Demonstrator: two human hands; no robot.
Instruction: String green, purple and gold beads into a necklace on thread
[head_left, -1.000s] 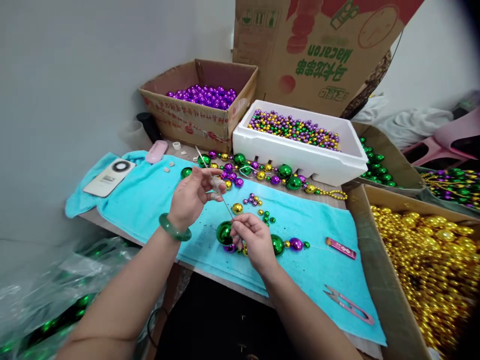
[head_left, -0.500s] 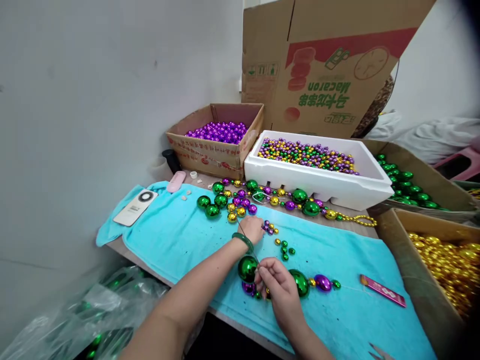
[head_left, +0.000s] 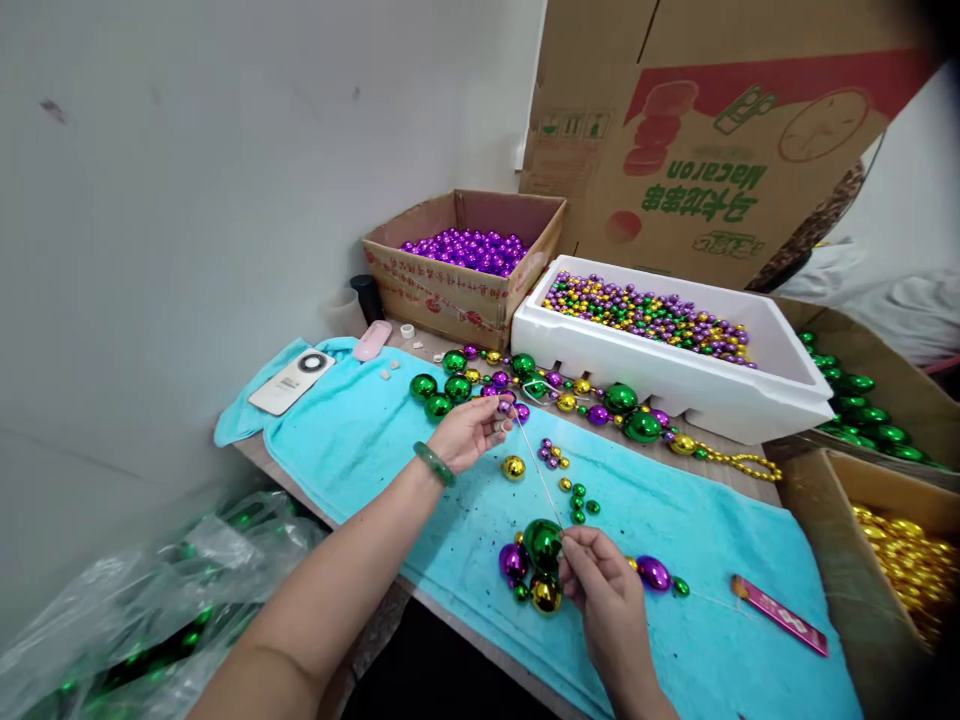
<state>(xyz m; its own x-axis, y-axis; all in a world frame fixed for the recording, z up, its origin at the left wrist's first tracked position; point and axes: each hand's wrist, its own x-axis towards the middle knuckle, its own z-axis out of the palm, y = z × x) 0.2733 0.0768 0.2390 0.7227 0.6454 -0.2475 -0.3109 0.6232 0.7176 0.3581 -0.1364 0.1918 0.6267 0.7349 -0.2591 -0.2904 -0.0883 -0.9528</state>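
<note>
My left hand [head_left: 471, 434], with a green bangle [head_left: 434, 464] on its wrist, pinches a small purple bead [head_left: 505, 405] at the tip of a thin needle [head_left: 538, 470]. Lower right, my right hand [head_left: 604, 580] grips the needle's other end. Beside my right fingers lie a big green ball [head_left: 542, 545], a purple ball [head_left: 514, 563] and a gold one [head_left: 545, 594]. A purple oval bead [head_left: 653, 573] with a thread lies to the right. One gold ball [head_left: 513, 467] rests on the blue towel [head_left: 360, 460] below my left hand.
Behind stand a carton of purple beads [head_left: 442, 300] and a white foam box [head_left: 660, 372] of mixed beads. A finished-looking bead string [head_left: 620, 398] lies before them. Small green beads [head_left: 578, 502] sit mid-towel. A phone [head_left: 292, 382] is left; a pink packet [head_left: 784, 615] is right.
My left hand has risen from the towel and turned, now with a purple bead at the needle tip. A gold ball now lies apart from its pile. The view has shifted.
</note>
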